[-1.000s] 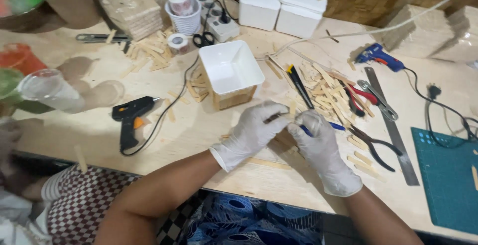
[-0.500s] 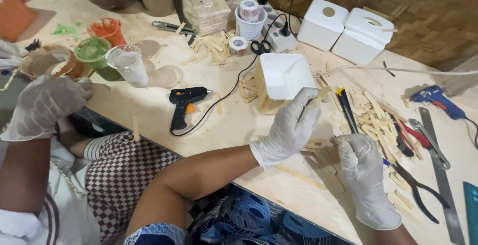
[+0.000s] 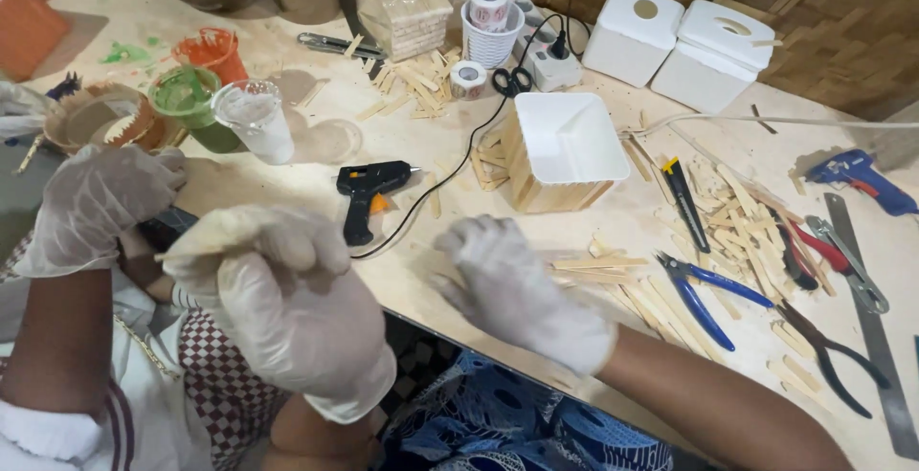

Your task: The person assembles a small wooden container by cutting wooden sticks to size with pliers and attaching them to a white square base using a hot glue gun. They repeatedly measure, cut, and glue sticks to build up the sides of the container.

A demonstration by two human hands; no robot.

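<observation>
Stick (image 3: 206, 232): a flat wooden stick, pinched in the left hand (image 3: 287, 308), lifted off the table at the near edge.
Left hand: gloved, fingers closed round the stick.
Right hand (image 3: 522, 289): gloved, curled low over loose sticks (image 3: 593, 265) on the table; whether anything is gripped cannot be told, the fingers being blurred.
Box (image 3: 560, 150): white liner seated in a stick-clad frame; the walls seen are covered, the far sides hidden.
Left undone: many sticks (image 3: 737, 217) lie unused.
Tools: glue gun (image 3: 369, 189) lying idle, blue pliers (image 3: 704, 294) beside the right hand.
Neighbour: another person's gloved hand (image 3: 91, 203) is seen at left.
</observation>
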